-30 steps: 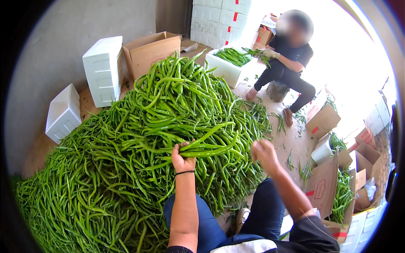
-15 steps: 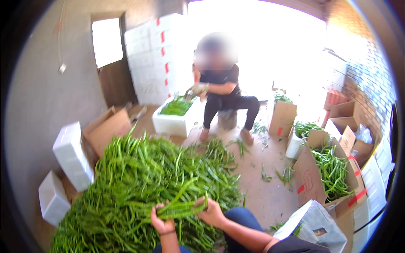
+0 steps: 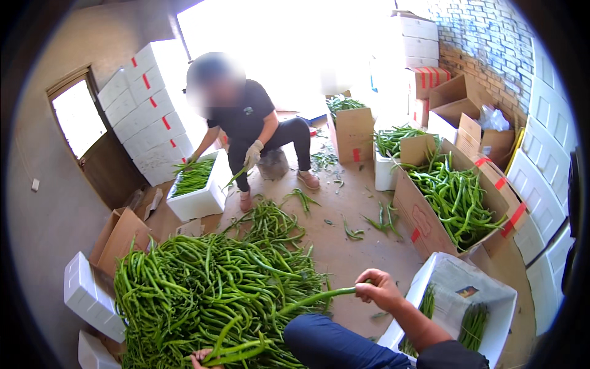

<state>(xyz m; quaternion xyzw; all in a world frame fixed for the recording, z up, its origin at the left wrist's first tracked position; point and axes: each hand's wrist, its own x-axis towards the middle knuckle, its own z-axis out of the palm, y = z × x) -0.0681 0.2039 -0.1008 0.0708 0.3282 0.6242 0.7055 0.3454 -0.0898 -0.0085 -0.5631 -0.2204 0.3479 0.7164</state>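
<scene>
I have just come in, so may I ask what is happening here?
The right hand holds one pepper by its end; the left hand grips several peppers at the pile. A co-worker sits by a white box of peppers. At lower right, a lined box holds green bundles.

I record a brownish floor (image 3: 362,197). At lower left of the frame it bears a large heap of long green peppers (image 3: 215,277); right of centre, I note loose peppers (image 3: 382,224) strewn about. Standing on it: a white foam box (image 3: 206,203), left; an open cardboard carton (image 3: 421,215), right; a paper-lined white box (image 3: 505,307), lower right.
</scene>
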